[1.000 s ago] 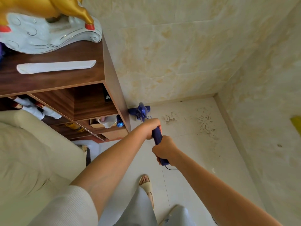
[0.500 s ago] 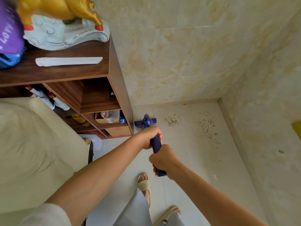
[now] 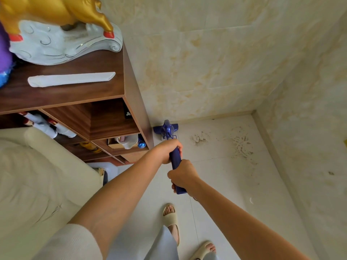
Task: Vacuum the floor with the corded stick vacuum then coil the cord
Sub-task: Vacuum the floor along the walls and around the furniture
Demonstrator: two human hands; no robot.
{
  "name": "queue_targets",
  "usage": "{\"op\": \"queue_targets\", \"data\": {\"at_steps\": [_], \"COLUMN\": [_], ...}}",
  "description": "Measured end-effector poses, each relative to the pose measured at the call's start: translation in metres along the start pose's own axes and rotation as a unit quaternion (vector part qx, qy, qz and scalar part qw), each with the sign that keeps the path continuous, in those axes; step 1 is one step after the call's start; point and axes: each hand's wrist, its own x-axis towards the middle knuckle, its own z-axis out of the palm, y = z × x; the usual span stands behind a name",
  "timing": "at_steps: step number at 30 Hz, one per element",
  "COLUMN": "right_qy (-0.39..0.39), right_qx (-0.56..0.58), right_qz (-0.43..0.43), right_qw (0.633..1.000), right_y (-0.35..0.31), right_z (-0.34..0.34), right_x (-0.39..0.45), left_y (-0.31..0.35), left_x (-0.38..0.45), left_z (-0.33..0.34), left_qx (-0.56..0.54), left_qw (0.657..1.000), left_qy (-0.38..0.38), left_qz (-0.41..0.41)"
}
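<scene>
A pale tiled floor (image 3: 216,175), stained near the marbled walls (image 3: 206,62), was flanked by a wooden shelf unit (image 3: 105,113). The blue stick vacuum (image 3: 167,129), head at the shelf's base, was gripped by the left hand (image 3: 169,150) and right hand (image 3: 181,175).

left: cabinet (image 3: 135,102), sofa (image 3: 37,175) | ahead: wall (image 3: 206,62) | right: bare floor (image 3: 234,175)

one vacuum (image 3: 166,130); two hands; two sandals
</scene>
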Motion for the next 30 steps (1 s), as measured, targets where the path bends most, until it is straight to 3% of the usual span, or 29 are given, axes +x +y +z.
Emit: {"op": "queue_targets", "data": {"at_steps": [6, 12, 20, 30], "right_qy": [0.002, 0.061, 0.080, 0.070], "right_qx": [-0.026, -0.085, -0.031, -0.064], "right_qz": [0.004, 0.017, 0.024, 0.004], "right_qw": [1.000, 0.994, 0.996, 0.995], "right_y": [-0.022, -0.012, 0.007, -0.006], "right_z": [-0.015, -0.044, -0.065, -0.125], "right_x": [0.005, -0.007, -0.029, 0.015], "left_y": [0.023, 0.022, 0.018, 0.060], "left_x": [0.005, 0.006, -0.005, 0.014], "left_z": [-0.003, 0.033, 0.068, 0.105], "left_qx": [0.018, -0.005, -0.001, -0.004], "left_qw": [0.999, 0.998, 0.992, 0.996], "left_qy": [-0.031, -0.063, -0.126, -0.084], "left_qz": [0.004, 0.022, -0.004, 0.036]}}
